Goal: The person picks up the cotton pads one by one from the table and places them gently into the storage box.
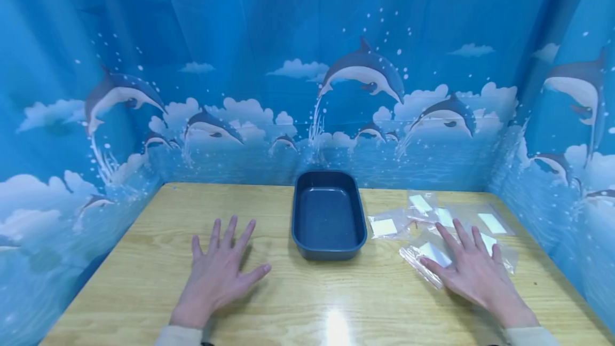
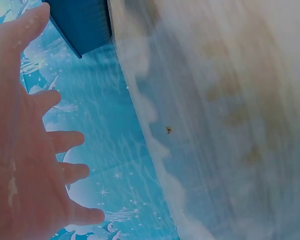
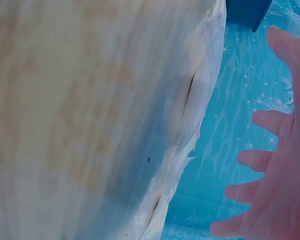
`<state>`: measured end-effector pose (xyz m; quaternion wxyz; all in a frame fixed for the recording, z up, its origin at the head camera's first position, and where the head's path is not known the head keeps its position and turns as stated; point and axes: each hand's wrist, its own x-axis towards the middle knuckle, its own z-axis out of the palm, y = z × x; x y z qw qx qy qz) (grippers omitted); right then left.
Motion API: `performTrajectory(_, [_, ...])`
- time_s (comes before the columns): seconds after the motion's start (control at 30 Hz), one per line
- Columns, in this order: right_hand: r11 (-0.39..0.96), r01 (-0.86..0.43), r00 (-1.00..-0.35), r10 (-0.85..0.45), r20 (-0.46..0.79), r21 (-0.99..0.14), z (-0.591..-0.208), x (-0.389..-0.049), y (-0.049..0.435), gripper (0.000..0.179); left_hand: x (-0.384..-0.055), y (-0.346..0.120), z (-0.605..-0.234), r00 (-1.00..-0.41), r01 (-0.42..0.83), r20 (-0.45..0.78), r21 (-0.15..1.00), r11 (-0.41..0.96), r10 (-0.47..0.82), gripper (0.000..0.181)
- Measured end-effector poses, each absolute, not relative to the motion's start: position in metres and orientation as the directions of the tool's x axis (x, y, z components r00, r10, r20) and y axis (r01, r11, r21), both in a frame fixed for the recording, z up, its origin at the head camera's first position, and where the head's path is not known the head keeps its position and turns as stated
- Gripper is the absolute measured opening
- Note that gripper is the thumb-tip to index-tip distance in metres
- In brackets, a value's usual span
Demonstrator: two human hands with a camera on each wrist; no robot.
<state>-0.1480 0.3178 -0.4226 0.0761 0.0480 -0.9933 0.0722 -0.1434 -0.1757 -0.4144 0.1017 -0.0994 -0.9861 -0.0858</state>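
My left hand (image 1: pixel 220 274) is spread over the left part of the wooden table, palm down, holding nothing. Its fingers are straight and apart in the left wrist view too. On the right, my right hand (image 1: pixel 473 271) is also spread and overlaps several clear plastic bags with white labels. One bag (image 1: pixel 434 254) shows by its thumb, another (image 1: pixel 492 223) lies beyond its fingertips. A third bag (image 1: pixel 383 227) is nearest the dark blue tray (image 1: pixel 329 254), which stands between the hands at the back. Parts of some bags are hidden under the right hand.
The wooden table (image 1: pixel 288 303) has its back edge against a blue curtain (image 1: pixel 269 31) printed with dolphins and clouds. The curtain also hangs along the left and right sides. A bright light reflection lies on the table near the front.
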Motion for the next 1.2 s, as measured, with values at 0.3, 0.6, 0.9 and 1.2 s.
performTrajectory(0.3, [0.977, -0.155, -0.978, -0.131, 0.160, -0.147, -0.421, -0.157, 0.332, 0.080, -0.153, -0.167, -0.407, -0.967, 0.227, 0.185, 0.323, 0.919, 0.174, 0.086])
performTrajectory(0.6, [0.952, -0.255, -0.956, -0.222, 0.192, -0.169, -0.427, -0.162, 0.348, 0.063, -0.165, -0.146, -0.403, -0.963, 0.260, 0.197, 0.494, 0.829, 0.185, 0.085])
performTrajectory(0.9, [0.934, -0.311, -0.941, -0.278, 0.193, -0.173, -0.435, -0.167, 0.348, 0.052, -0.179, -0.121, -0.400, -0.977, 0.213, 0.097, 0.528, 0.822, 0.191, 0.089])
performTrajectory(1.2, [0.927, -0.349, -0.914, -0.305, 0.266, -0.139, -0.437, -0.169, 0.350, 0.033, -0.189, -0.098, -0.405, -0.979, 0.198, 0.059, 0.512, 0.836, 0.196, 0.098])
